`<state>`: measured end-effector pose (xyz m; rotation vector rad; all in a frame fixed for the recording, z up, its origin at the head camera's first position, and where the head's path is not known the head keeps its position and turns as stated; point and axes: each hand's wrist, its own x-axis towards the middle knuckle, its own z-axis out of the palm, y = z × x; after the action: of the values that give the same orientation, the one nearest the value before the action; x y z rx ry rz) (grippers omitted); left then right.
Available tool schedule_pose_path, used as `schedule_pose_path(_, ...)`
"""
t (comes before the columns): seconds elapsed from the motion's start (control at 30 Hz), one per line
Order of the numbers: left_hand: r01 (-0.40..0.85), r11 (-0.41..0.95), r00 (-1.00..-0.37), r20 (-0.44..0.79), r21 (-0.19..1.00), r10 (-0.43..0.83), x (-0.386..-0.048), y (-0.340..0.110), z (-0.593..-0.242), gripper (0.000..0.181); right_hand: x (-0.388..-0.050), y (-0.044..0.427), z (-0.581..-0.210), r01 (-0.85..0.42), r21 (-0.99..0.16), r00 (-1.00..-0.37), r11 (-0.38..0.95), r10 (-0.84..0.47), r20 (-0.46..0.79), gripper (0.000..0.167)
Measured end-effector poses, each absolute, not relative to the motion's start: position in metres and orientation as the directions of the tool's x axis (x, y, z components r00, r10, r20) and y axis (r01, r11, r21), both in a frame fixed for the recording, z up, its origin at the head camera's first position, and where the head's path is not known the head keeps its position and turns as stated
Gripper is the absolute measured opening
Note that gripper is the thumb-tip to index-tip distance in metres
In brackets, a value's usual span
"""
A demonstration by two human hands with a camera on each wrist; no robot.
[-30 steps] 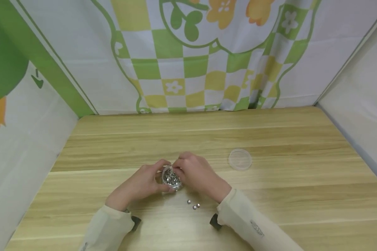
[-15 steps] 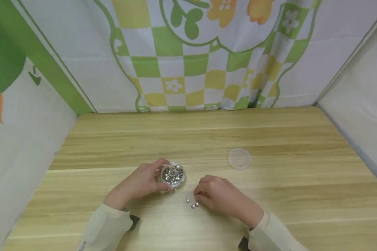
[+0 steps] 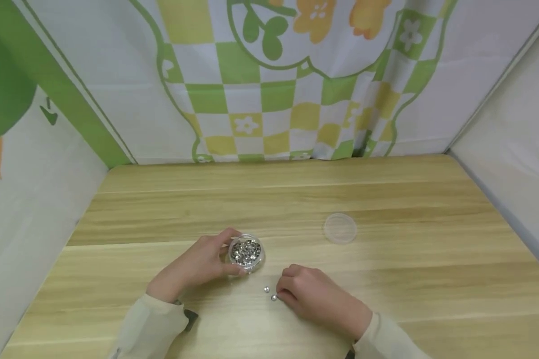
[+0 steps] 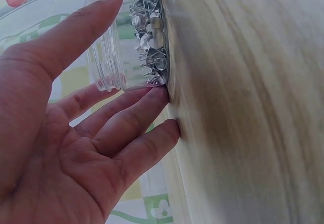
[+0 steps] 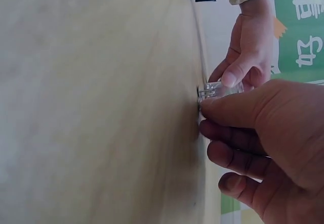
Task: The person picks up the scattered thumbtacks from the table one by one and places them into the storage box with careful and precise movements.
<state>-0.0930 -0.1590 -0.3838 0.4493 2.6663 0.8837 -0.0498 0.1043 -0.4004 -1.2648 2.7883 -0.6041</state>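
A small clear plastic jar (image 3: 247, 269) stands on the table, holding many silvery thumbtacks (image 3: 245, 252); their points show through its wall in the left wrist view. My left hand (image 3: 202, 262) grips the jar from the left, thumb on the near side and fingers round the far side. Two loose thumbtacks (image 3: 267, 289) lie in front of the jar. Right beside them, my right hand (image 3: 316, 296) has thumb and forefinger pinched together low at the wood, on a thumbtack that the fingertips hide. In the right wrist view, the thumb (image 5: 228, 107) overlaps the jar behind it.
A round clear lid (image 3: 340, 229) lies flat on the wooden table (image 3: 408, 239), right of and behind the jar. A curtain with green and yellow checks (image 3: 278, 94) hangs along the table's back edge. White cloth walls stand at both sides.
My right hand has left the jar's mouth and come down to the right, beside the loose thumbtacks. Three of these showed before; two show now. My left hand stays on the jar.
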Motion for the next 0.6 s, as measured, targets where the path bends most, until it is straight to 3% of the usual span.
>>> schedule_pose_path(0.3,0.209,0.760,-0.909,-0.164,0.616,0.383,-0.092,-0.161,-0.384,0.070,-0.054,0.097,-0.395,-0.718,-0.296,-0.685,0.630,-0.714,0.145,0.014)
schedule_pose_path(0.5,0.204,0.763,-0.907,-0.174,0.613,0.383,-0.093,-0.160,-0.382,0.068,-0.071,0.082,-0.376,-0.712,-0.272,-0.701,0.647,-0.637,0.320,0.006)
schedule_pose_path(0.6,0.215,0.767,-0.904,-0.174,0.604,0.390,-0.093,-0.159,-0.380,0.068,-0.082,0.069,-0.368,-0.713,-0.271,-0.699,0.647,-0.623,0.351,0.007)
